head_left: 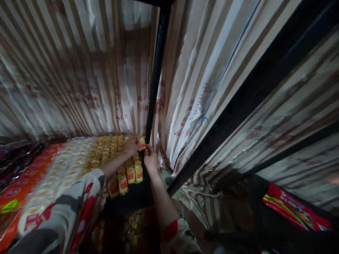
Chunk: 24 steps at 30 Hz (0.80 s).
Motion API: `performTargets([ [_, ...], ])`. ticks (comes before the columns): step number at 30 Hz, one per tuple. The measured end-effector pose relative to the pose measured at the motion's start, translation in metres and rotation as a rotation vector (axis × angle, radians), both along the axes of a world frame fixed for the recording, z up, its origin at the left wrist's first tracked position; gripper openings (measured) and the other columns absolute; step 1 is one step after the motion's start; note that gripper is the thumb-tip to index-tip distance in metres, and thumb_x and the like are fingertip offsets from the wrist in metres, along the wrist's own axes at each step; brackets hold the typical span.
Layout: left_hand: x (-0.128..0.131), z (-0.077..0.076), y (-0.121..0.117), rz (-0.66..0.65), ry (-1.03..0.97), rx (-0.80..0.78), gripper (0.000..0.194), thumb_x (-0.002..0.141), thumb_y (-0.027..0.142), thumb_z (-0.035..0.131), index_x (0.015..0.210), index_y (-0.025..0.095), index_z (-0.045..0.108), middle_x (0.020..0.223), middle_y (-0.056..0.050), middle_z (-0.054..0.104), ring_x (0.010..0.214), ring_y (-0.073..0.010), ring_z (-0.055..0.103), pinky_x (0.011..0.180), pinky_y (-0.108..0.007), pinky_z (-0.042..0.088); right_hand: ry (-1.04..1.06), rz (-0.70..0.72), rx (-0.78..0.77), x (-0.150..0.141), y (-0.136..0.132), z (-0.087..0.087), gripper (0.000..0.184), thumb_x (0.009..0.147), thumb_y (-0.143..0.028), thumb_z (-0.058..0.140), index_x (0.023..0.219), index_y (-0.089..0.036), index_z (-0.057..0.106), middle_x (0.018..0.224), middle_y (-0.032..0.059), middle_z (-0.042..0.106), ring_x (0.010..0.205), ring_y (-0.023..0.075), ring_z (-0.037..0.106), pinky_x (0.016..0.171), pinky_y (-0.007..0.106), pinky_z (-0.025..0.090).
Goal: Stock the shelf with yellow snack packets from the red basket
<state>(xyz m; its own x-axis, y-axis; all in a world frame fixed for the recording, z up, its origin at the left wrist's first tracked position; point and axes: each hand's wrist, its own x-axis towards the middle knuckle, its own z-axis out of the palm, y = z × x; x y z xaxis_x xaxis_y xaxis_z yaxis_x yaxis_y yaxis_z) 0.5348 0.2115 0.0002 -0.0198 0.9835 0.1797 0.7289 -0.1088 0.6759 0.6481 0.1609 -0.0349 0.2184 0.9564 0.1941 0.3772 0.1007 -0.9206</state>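
Note:
Small yellow snack packets point(123, 183) with red-and-white labels stand in rows on a dark shelf point(124, 203). My left hand point(131, 147) reaches over the rows to the back corner. Its fingers are closed at the left edge of one yellow packet point(142, 143) and appear to grip it. Just right of that packet is my right hand point(151, 158), beside the shelf's black corner post point(156, 77). Its thumb and fingers are bent but apart, with nothing visible between them. Dim light and blur hide the exact fingertip contact.
Left of the yellow rows lie pale clear-wrapped packets point(66, 158), an orange package point(34, 173) and dark packages point(16, 162). Striped printed sheeting point(79, 70) hangs behind. A thick black beam point(238, 98) slants across the right, above a red-and-yellow package point(293, 210).

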Motion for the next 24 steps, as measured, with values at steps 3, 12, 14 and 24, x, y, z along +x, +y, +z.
performTargets([
  [3, 0.002, -0.012, 0.010, -0.018, 0.041, -0.019, 0.032, 0.077, 0.013, 0.053, 0.109, 0.014, 0.059, 0.092, -0.008, 0.068, 0.085, -0.0178, 0.063, 0.080, -0.029, 0.047, 0.025, -0.025, -0.038, -0.001, 0.009, -0.006, 0.034, 0.085, -0.020, 0.040, 0.112, -0.020, 0.060, 0.112, 0.0053, 0.065, 0.109, 0.0169, 0.057, 0.097, 0.030, 0.041],
  [12, 0.001, -0.027, 0.015, -0.018, 0.308, 0.041, 0.020, 0.077, 0.022, 0.057, 0.095, 0.016, 0.064, 0.111, -0.014, 0.059, 0.107, -0.0267, 0.054, 0.089, -0.034, 0.043, 0.115, 0.036, -0.222, -0.009, 0.022, -0.042, 0.046, 0.091, -0.049, 0.029, 0.096, -0.023, 0.067, 0.090, 0.0035, 0.070, 0.090, 0.0181, 0.063, 0.077, 0.027, 0.047],
  [14, 0.001, -0.029, 0.015, -0.022, 0.403, 0.058, 0.022, 0.078, 0.022, 0.055, 0.096, 0.014, 0.064, 0.115, -0.016, 0.057, 0.108, -0.0283, 0.053, 0.089, -0.036, 0.043, 0.126, 0.051, -0.226, -0.009, 0.024, -0.046, 0.050, 0.091, -0.051, 0.026, 0.092, -0.023, 0.067, 0.087, 0.0032, 0.070, 0.088, 0.0177, 0.063, 0.075, 0.026, 0.047],
  [24, 0.003, -0.030, 0.018, -0.078, 0.510, 0.094, 0.032, 0.084, 0.016, 0.043, 0.109, 0.022, 0.062, 0.112, -0.010, 0.057, 0.109, -0.0228, 0.051, 0.092, -0.033, 0.042, -0.074, -0.054, -0.229, -0.004, 0.029, -0.039, 0.051, 0.094, -0.042, 0.024, 0.091, -0.018, 0.068, 0.098, 0.0094, 0.068, 0.097, 0.0208, 0.060, 0.084, 0.029, 0.042],
])
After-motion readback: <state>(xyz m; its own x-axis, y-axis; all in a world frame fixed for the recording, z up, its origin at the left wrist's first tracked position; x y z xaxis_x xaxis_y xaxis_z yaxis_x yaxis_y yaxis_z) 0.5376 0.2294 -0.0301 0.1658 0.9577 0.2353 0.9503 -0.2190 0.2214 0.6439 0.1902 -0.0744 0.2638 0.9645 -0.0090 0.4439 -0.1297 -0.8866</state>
